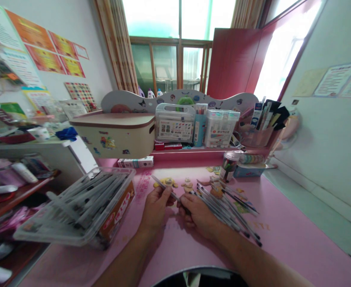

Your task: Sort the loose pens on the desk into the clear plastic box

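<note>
Over the middle of the pink desk, a slim pen with a clear barrel slants between my two hands. My left hand pinches its barrel with thumb and fingers. My right hand is closed round the pen's lower end, which the fingers hide. Beside my right hand lies a loose pile of pens, clear barrels with dark ends. To the left stands a clear plastic box, heaped with many similar pens.
Along the back shelf are a lidded cream bin, a clear carry case, a marker box and a pink holder. A clear jar and a blue box stand at the desk's back right.
</note>
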Demonstrator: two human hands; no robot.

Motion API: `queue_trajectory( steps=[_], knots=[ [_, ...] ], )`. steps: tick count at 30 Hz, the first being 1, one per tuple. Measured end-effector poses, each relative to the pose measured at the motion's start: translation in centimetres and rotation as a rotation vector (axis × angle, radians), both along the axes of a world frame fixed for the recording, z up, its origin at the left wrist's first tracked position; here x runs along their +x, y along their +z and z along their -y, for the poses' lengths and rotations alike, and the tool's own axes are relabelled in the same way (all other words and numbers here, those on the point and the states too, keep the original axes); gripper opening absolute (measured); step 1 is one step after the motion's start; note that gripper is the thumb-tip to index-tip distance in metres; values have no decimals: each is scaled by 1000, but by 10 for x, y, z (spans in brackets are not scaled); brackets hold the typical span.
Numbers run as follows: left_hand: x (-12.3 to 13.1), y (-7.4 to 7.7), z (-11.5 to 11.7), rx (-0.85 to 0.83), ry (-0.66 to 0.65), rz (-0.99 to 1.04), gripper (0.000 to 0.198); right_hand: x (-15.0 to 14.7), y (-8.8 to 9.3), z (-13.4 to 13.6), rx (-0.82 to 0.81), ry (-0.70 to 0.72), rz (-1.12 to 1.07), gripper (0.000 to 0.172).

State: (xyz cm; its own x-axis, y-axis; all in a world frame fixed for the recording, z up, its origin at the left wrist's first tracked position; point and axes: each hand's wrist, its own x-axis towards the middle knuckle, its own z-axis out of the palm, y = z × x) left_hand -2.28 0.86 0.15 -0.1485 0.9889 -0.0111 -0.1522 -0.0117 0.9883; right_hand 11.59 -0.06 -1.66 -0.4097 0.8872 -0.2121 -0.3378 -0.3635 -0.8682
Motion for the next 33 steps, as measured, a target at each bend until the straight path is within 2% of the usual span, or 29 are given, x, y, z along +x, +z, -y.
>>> queue_trajectory(
  steps=[5,11,14,17,22,26,30,33],
  knots=[
    [2,2,2,-6,55,14,33,1,0,-2,-23,0,-20,37],
    [-5,-5,-4,-1,127,65,32,6,1,-2,-30,63,-23,34],
    [-10,-8,-9,28,189,121,30,7,3,1,-25,195,-15,33],
    [-13,-9,-14,41,244,186,31,9,-1,2,-33,397,-24,29],
    [-19,-4,-22,-41,277,385,22,18,-10,-3,-116,694,-28,25],
    [-23,0,-26,-141,330,534,8,26,-15,-6,-155,818,-35,26],
    [-27,2,-30,-211,373,636,9,30,-12,-3,-168,930,-9,29],
    [-27,4,-29,-264,364,709,12,30,-6,-1,-140,922,-18,33]
  ],
)
